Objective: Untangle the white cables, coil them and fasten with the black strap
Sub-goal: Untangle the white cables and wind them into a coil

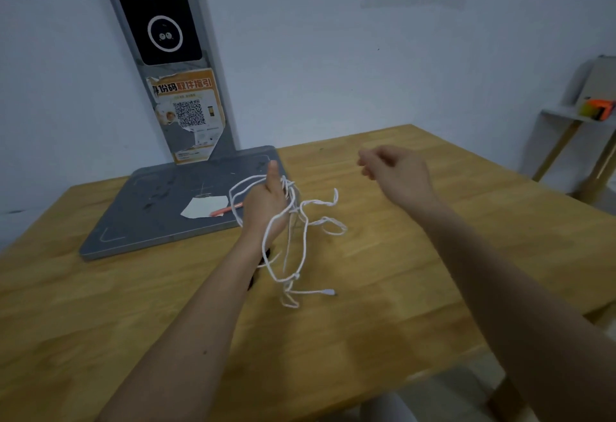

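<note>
1. While my left hand (268, 200) grips the tangle of thin white cables (293, 238) with its fingers curled round the upper loops, my right hand (395, 168) hangs free to the right, well apart, fingers loosely bent and holding nothing that I can make out.
2. The bundle hangs above the middle of the light wooden table (383, 288), just right of the flat grey metal base plate (160, 208).
3. Its long axis runs roughly up and down: gathered loops at my fist, strands trailing toward the near side, one small plug end (330, 292) pointing right close to the tabletop.
4. Risk, as I judge it: pulling a loose strand sideways with my right hand could tighten the knots near the bottom rather than free them.
5. Another risk: the side loops on the right (333, 225) may snag each other if I shake the bundle.
6. A dark shape under my left forearm (266, 256) may be the black strap; it is mostly hidden, so I cannot tell. Dropping cable over it would bury it.
</note>
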